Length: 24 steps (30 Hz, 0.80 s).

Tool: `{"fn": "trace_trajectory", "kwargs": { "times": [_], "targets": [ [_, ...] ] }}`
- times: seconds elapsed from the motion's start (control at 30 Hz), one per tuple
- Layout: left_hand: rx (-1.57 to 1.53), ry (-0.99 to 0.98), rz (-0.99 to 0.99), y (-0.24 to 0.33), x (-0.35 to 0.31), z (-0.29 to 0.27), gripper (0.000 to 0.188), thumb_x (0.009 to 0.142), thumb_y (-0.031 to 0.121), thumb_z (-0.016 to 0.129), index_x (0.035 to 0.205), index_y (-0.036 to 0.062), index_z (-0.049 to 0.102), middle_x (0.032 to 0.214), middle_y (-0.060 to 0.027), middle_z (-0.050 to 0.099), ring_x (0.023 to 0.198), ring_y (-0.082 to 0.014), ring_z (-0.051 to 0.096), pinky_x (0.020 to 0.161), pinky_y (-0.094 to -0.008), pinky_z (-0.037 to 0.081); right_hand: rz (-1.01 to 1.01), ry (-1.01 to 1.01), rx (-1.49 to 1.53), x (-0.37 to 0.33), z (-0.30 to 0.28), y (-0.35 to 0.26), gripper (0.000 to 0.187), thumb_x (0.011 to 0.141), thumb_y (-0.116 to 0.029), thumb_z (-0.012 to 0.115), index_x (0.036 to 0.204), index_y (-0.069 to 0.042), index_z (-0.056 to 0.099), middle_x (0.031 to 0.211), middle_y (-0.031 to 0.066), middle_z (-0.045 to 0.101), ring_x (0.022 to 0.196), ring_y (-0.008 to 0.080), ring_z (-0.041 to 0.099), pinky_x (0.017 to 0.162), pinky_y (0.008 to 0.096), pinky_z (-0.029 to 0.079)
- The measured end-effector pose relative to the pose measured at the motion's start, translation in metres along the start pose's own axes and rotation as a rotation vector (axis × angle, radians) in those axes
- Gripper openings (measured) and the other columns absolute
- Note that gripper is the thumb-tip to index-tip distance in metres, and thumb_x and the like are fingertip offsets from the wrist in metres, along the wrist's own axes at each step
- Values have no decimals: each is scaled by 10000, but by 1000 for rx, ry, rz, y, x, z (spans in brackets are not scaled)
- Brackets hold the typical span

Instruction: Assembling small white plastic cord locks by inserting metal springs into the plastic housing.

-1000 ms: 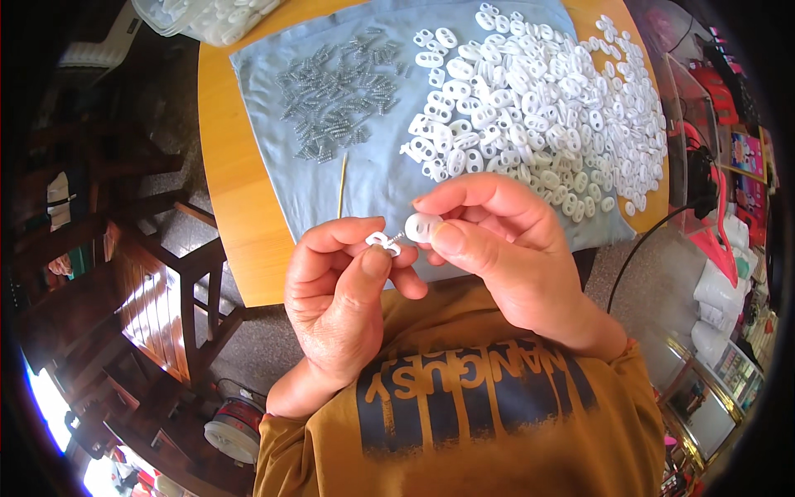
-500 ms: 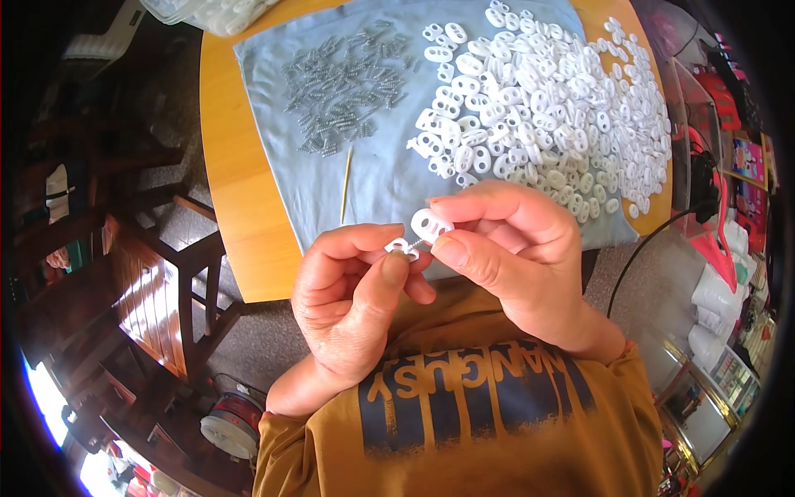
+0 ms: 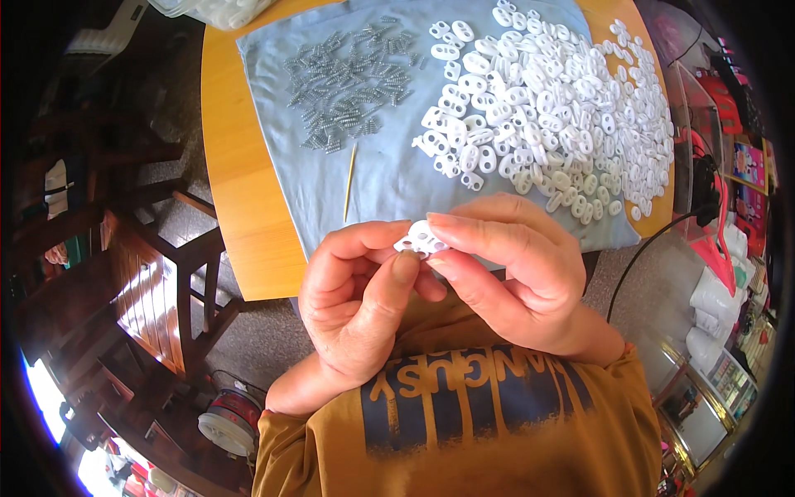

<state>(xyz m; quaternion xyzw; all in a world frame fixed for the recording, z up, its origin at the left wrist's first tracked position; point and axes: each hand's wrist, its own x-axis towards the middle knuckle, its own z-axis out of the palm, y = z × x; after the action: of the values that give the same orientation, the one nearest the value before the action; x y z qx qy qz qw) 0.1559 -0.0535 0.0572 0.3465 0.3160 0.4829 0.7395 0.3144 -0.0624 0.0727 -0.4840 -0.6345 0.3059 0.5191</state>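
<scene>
My left hand [image 3: 352, 302] pinches one part of a white two-hole plastic cord lock [image 3: 424, 238] between thumb and index finger. From the other side, the thumb and fingertips of my right hand [image 3: 530, 269] close on its second part. The two parts now sit against each other, and no spring shows between them. Beyond my hands, a heap of loose white cord lock parts [image 3: 530, 108] covers the right of a light blue cloth [image 3: 273, 91]. Small metal coil springs [image 3: 348, 83] lie in a pile on the cloth's left.
A thin yellowish stick [image 3: 349, 182] lies on the cloth below the springs. Beneath is a wooden table [image 3: 224, 166], with a clear plastic bag [image 3: 219, 10] at its far left edge. Dark wooden furniture [image 3: 153, 290] stands left; a black cable [image 3: 654, 236] curves at right.
My right hand has brought its cord lock part down and left against the part in my left hand. The spring seen between them earlier is now hidden.
</scene>
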Motion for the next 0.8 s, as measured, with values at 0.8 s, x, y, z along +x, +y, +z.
{"fn": "trace_trajectory", "kwargs": {
  "times": [0.8],
  "targets": [
    [4,-192,19,-1,-2,-7,437,919,-50,496,1343,-52,392,1130,-164,616,945,-160,628,858,-279,504,116,-193,268,4,-11,2,343,808,13,664,1141,26,585,974,124,612,718,144,607,611,248,494]
  ]
}}
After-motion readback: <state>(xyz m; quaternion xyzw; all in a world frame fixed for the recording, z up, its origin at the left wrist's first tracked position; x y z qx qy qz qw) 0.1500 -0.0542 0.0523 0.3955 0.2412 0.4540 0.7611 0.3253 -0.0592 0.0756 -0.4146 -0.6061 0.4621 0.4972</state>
